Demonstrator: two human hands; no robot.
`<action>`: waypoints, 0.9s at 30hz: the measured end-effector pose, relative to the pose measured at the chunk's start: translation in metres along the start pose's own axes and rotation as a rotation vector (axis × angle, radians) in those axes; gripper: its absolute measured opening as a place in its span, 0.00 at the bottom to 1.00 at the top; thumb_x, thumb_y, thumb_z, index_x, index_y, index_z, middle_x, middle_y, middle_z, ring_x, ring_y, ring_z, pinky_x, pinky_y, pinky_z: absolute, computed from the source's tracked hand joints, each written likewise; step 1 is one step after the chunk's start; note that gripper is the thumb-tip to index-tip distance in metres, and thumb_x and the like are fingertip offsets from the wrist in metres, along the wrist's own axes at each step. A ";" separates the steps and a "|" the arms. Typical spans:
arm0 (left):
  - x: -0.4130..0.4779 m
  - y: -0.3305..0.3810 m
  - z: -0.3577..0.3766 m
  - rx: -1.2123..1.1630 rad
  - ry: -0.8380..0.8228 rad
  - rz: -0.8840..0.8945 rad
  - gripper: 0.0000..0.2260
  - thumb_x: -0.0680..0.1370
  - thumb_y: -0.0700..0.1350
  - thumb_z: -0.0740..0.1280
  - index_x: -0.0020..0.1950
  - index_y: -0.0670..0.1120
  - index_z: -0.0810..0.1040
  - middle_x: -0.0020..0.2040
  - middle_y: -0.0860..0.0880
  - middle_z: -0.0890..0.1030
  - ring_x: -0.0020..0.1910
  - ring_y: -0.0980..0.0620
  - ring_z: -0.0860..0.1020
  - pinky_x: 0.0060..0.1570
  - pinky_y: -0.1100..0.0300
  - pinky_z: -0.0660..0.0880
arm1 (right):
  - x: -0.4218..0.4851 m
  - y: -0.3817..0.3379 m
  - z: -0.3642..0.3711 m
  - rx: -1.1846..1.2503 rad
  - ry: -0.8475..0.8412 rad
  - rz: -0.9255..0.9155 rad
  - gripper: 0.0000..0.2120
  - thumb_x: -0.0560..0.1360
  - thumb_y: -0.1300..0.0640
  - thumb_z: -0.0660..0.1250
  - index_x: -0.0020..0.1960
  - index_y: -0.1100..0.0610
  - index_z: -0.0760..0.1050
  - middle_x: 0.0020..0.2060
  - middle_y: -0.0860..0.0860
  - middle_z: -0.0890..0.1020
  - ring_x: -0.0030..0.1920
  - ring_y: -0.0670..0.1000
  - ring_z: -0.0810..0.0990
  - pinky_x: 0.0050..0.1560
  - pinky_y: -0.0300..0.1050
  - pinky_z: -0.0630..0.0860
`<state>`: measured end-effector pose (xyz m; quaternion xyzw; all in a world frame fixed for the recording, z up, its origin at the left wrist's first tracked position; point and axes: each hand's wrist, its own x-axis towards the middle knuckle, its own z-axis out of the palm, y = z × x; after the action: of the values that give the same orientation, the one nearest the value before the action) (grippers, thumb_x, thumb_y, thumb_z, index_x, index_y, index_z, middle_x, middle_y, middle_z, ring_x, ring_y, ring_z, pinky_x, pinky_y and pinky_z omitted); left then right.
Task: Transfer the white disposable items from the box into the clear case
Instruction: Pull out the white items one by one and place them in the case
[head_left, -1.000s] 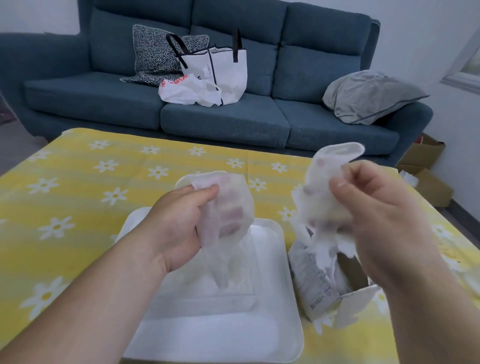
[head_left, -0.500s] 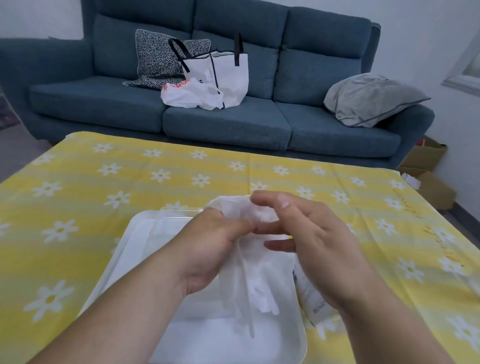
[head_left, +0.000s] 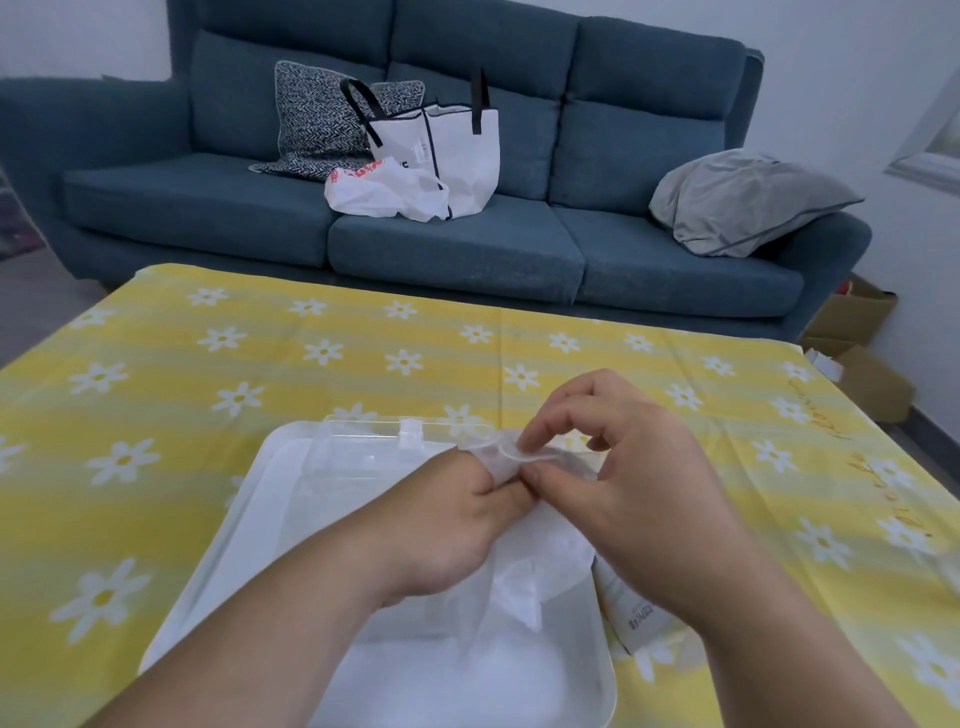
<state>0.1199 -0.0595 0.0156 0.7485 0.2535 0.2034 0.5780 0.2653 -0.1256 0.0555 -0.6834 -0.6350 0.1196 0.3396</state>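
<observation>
White, thin, semi-transparent disposable glove, crumpled, hangs over the clear case. Left hand and right hand fingers pinch its upper edge.

Tablecloth: yellow in paler and deeper bands, strewn with white daisies that have yellow centres. Sofa: plain teal-blue. Cushion: black-and-white zigzag weave. Tote bag: white, with black handles and black edging. Plastic bag: white with red print. Pillow: grey, dark piping. Cardboard boxes: brown. Tray: white. Clear case: colourless, see-through. White disposable item (pinched between my left hand and my right hand): milky, half-transparent. Box: white with dark lettering, too small to read.
</observation>
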 end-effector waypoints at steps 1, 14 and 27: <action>0.000 0.000 0.000 0.025 -0.008 0.009 0.15 0.85 0.44 0.57 0.65 0.54 0.80 0.63 0.60 0.80 0.66 0.66 0.73 0.66 0.69 0.67 | 0.000 0.000 0.000 0.000 -0.003 0.008 0.06 0.71 0.55 0.74 0.42 0.43 0.80 0.48 0.39 0.77 0.54 0.40 0.74 0.51 0.35 0.69; 0.001 0.000 -0.004 0.216 -0.031 0.065 0.12 0.85 0.44 0.58 0.60 0.53 0.79 0.58 0.54 0.80 0.60 0.57 0.75 0.64 0.58 0.70 | 0.002 -0.004 0.000 0.035 -0.046 -0.001 0.06 0.73 0.54 0.70 0.45 0.43 0.77 0.51 0.39 0.80 0.53 0.44 0.79 0.54 0.45 0.77; -0.016 0.004 -0.028 0.368 -0.064 0.096 0.12 0.83 0.41 0.61 0.61 0.56 0.78 0.60 0.60 0.79 0.61 0.65 0.75 0.62 0.71 0.69 | 0.013 -0.017 0.000 0.099 -0.205 -0.042 0.03 0.72 0.57 0.71 0.40 0.51 0.80 0.35 0.47 0.83 0.35 0.47 0.79 0.37 0.45 0.76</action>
<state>0.0912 -0.0487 0.0265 0.8589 0.2320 0.1567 0.4288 0.2537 -0.1139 0.0691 -0.6367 -0.6738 0.2128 0.3087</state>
